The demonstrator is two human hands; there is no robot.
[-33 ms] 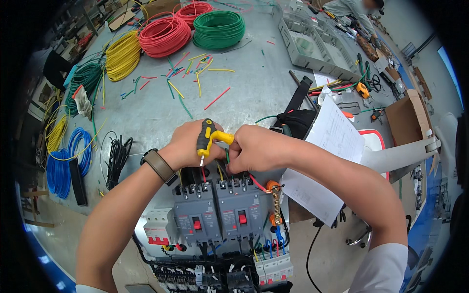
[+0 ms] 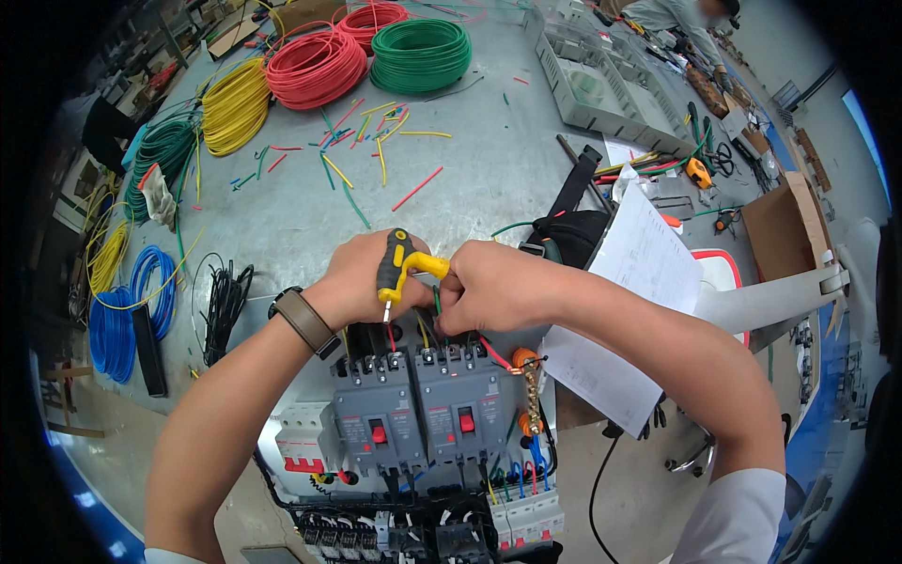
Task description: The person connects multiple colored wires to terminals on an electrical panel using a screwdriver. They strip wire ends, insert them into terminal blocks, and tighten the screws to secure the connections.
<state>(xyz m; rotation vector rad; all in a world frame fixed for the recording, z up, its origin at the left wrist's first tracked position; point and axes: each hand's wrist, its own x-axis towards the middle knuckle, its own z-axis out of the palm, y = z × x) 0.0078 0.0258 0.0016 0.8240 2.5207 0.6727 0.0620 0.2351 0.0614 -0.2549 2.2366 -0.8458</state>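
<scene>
Left hand (image 2: 352, 280) fisted round black-yellow screwdriver (image 2: 395, 266), tip down just above left grey breaker (image 2: 376, 414). Right hand (image 2: 493, 287) pinched shut on green wire (image 2: 437, 301) beside it. Keep driver square on terminal, wire seated fully.

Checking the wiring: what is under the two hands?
Two grey breakers with red buttons; red, yellow and green wires rise from them. The left hand and right hand hide the wire ends.
</scene>
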